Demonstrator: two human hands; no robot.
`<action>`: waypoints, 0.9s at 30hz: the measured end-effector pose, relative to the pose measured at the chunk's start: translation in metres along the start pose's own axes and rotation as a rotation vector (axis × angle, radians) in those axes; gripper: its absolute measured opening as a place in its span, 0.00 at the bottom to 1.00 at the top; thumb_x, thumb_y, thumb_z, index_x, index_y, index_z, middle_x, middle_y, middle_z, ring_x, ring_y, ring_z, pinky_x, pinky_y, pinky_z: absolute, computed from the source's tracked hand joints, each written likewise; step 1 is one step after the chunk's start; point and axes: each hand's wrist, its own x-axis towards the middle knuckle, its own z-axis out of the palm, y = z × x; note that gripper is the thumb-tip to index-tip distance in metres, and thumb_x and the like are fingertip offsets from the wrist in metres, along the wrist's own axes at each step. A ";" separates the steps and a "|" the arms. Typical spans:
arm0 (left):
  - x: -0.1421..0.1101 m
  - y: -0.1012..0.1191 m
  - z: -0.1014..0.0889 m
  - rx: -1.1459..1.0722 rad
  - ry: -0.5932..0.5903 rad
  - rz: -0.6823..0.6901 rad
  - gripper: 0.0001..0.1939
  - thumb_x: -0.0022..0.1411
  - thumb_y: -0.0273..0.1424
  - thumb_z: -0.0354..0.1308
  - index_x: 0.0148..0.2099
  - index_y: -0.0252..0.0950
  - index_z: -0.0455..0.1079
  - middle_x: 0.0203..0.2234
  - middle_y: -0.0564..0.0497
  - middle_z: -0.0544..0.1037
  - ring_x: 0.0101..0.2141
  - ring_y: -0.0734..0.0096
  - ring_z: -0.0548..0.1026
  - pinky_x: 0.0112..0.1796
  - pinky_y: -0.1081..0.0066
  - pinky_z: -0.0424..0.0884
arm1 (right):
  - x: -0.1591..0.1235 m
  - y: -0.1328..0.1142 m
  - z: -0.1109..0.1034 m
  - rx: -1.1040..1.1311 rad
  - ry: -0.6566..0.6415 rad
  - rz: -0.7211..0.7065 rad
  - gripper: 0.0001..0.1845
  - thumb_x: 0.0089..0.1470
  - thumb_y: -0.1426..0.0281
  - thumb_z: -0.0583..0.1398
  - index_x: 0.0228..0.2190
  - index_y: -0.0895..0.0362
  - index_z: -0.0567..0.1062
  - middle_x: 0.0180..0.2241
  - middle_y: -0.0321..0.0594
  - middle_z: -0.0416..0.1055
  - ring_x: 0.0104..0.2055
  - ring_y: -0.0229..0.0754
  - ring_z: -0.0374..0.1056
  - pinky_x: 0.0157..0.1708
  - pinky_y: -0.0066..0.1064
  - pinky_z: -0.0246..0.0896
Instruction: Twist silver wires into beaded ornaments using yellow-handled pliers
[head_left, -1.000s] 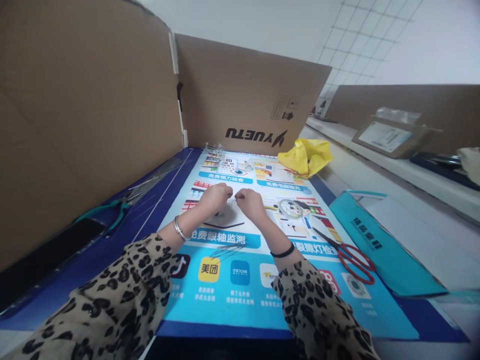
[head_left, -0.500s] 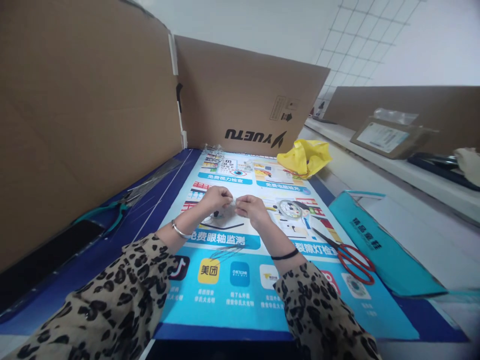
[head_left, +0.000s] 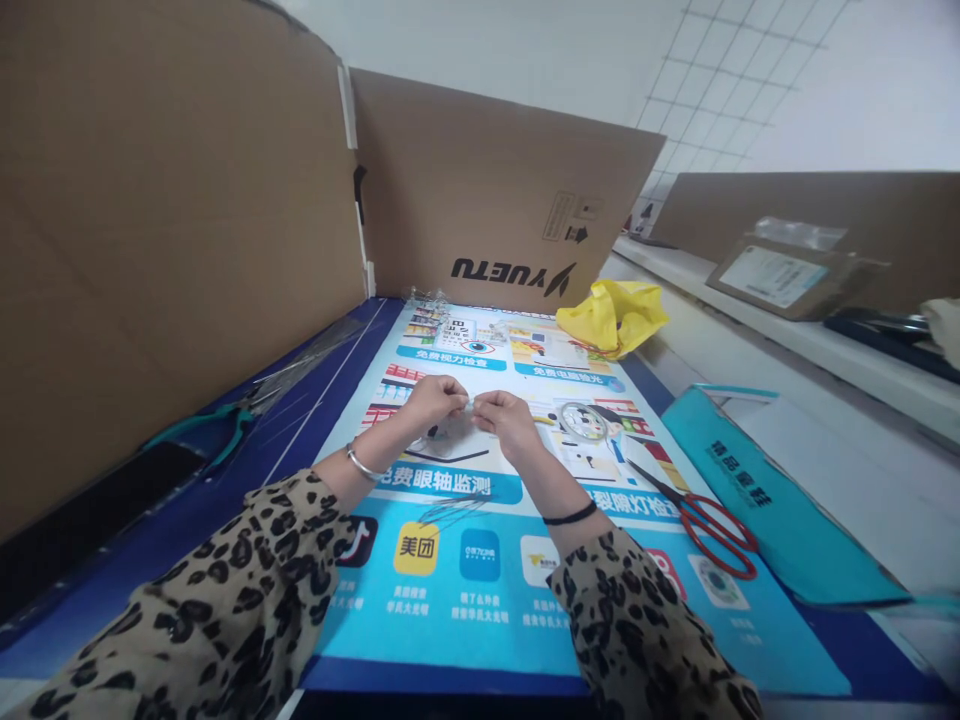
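Observation:
Over the middle of the printed poster [head_left: 480, 640], my left hand [head_left: 436, 402] and my right hand [head_left: 506, 420] meet fingertip to fingertip. Both are closed in a pinch. A small pale thing shows between the fingertips, too tiny to name. Several thin dark wires [head_left: 454, 508] lie on the poster just below the hands. To the right of my right hand lies a round clear dish or roll [head_left: 583, 422] with something inside that I cannot make out. Beyond it are scissors with red handles [head_left: 718, 535], blades pointing toward the hands.
Pliers with teal handles [head_left: 225, 435] and thin metal wires [head_left: 300, 370] lie at the left. A yellow bag [head_left: 613, 318] sits at the back right, a teal cardboard piece [head_left: 772, 500] at the right. Cardboard panels [head_left: 495, 190] wall the back and left. Small clear pieces [head_left: 427, 297] lie at the far edge.
The hands keep nearly the same pose, fingertips still together. The view has shifted very slightly, so things at the right appear a little further right.

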 end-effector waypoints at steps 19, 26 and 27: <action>0.065 0.025 0.017 0.442 -0.223 -0.294 0.16 0.63 0.34 0.54 0.51 0.32 0.64 0.46 0.44 0.70 0.42 0.64 0.72 0.41 0.60 0.71 | -0.115 -0.059 0.012 -1.477 -0.689 -0.714 0.09 0.47 0.82 0.56 0.25 0.60 0.74 0.25 0.45 0.72 0.31 0.45 0.69 0.24 0.30 0.57; 0.075 0.023 0.029 0.548 -0.209 -0.284 0.17 0.63 0.34 0.54 0.51 0.31 0.64 0.46 0.44 0.70 0.43 0.63 0.71 0.42 0.60 0.71 | -0.113 -0.049 0.019 -1.470 -0.694 -0.770 0.09 0.46 0.83 0.57 0.22 0.59 0.72 0.24 0.42 0.72 0.28 0.44 0.67 0.22 0.30 0.56; 0.075 0.023 0.030 0.554 -0.206 -0.276 0.17 0.63 0.34 0.54 0.51 0.32 0.64 0.46 0.44 0.70 0.43 0.63 0.71 0.42 0.60 0.71 | -0.112 -0.048 0.018 -1.466 -0.685 -0.785 0.09 0.47 0.83 0.57 0.23 0.59 0.72 0.24 0.42 0.72 0.28 0.44 0.68 0.22 0.30 0.55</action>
